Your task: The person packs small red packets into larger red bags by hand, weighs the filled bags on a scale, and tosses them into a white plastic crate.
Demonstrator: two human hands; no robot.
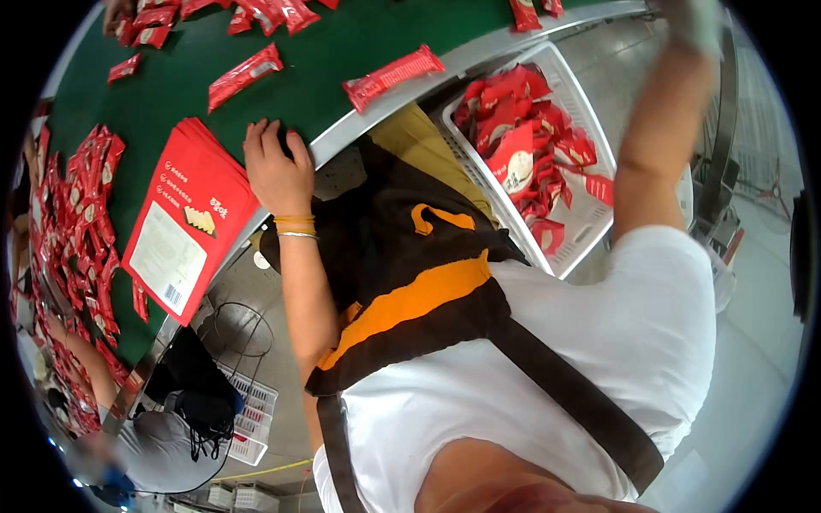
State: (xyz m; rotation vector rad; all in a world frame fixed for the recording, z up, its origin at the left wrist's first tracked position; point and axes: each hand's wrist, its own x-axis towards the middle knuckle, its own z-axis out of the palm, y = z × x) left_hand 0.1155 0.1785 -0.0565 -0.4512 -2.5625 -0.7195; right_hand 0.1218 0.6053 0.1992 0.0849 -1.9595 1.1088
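Observation:
My left hand (280, 167) rests palm down at the edge of the green table (316, 60), fingers apart and holding nothing. Touching distance to its left lies a stack of flat red pouches (192, 214) with a white label panel. Ahead of it are two long red packets (245, 75), one pointing toward the table rim. My right arm stretches out to the far right, and my right hand (693, 30) is a pale blur at the top of the view; its fingers cannot be made out.
A white plastic basket (590, 128) of red pouches (530, 145) stands against the table at my right. Heaps of small red packets (81, 227) cover the left side. Another person (175, 449) sits at lower left, and a hand (115, 15) shows at top left.

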